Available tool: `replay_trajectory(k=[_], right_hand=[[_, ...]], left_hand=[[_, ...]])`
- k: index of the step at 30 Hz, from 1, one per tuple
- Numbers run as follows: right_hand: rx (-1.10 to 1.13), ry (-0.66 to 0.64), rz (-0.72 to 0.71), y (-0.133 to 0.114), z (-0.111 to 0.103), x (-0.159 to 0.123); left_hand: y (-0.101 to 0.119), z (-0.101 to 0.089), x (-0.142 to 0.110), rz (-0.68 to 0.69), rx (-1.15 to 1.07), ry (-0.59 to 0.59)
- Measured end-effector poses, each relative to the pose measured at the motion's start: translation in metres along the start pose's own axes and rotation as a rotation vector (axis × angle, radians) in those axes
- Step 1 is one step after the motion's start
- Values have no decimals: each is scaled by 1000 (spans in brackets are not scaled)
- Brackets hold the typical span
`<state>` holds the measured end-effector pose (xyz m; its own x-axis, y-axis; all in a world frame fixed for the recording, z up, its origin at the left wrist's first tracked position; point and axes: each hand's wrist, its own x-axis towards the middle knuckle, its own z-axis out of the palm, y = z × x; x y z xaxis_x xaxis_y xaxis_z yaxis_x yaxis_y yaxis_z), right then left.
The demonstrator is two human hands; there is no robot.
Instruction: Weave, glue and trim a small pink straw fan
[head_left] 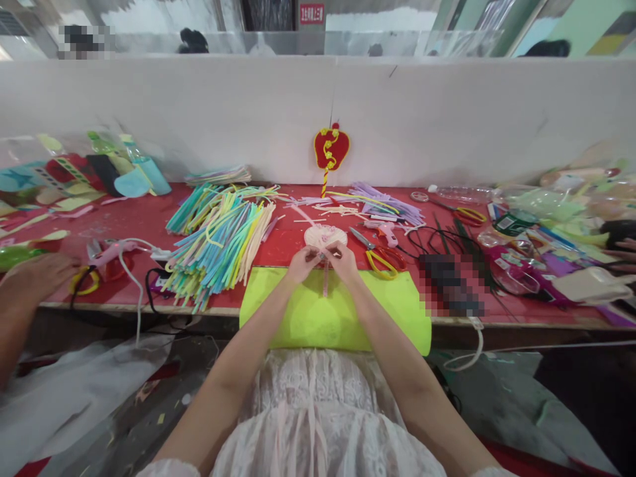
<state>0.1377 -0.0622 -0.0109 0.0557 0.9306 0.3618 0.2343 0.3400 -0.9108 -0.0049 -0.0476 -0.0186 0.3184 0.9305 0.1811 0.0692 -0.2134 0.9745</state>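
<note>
My left hand [302,263] and my right hand [342,260] meet over a lime-green sheet [338,311] at the table's front edge. Both pinch the base of a small pink fan-shaped craft [324,235], where its thin pink stick [326,281] hangs down. The fingers of both hands are curled and pressed together on it. A large bundle of pastel fuzzy sticks [218,242] lies just to the left of my hands. Yellow-handled scissors [380,255] and a pink glue gun [385,232] lie to the right.
The red table [139,218] holds another glue gun [116,252] with its cord, purple sticks [385,202], and plastic bags at both ends. A red and yellow ornament [330,151] hangs on the white partition. Another person's hand [34,278] rests at the left; fingers [623,250] show at the right.
</note>
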Motion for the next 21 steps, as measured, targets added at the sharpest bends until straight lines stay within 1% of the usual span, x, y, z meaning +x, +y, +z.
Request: replay_trajectory(k=[6, 9, 11, 16, 21], right_hand=[[175, -39, 86, 3, -3, 3], [212, -43, 143, 7, -2, 4], [212, -45, 154, 9, -2, 5], [108, -10, 83, 5, -1, 3], [27, 27, 13, 0, -2, 1]], left_hand=[[0, -2, 3, 53, -38, 29], [-1, -2, 3, 57, -83, 11], [0, -2, 2, 50, -100, 2], [3, -2, -1, 20, -123, 23], [4, -2, 0, 8, -116, 17]])
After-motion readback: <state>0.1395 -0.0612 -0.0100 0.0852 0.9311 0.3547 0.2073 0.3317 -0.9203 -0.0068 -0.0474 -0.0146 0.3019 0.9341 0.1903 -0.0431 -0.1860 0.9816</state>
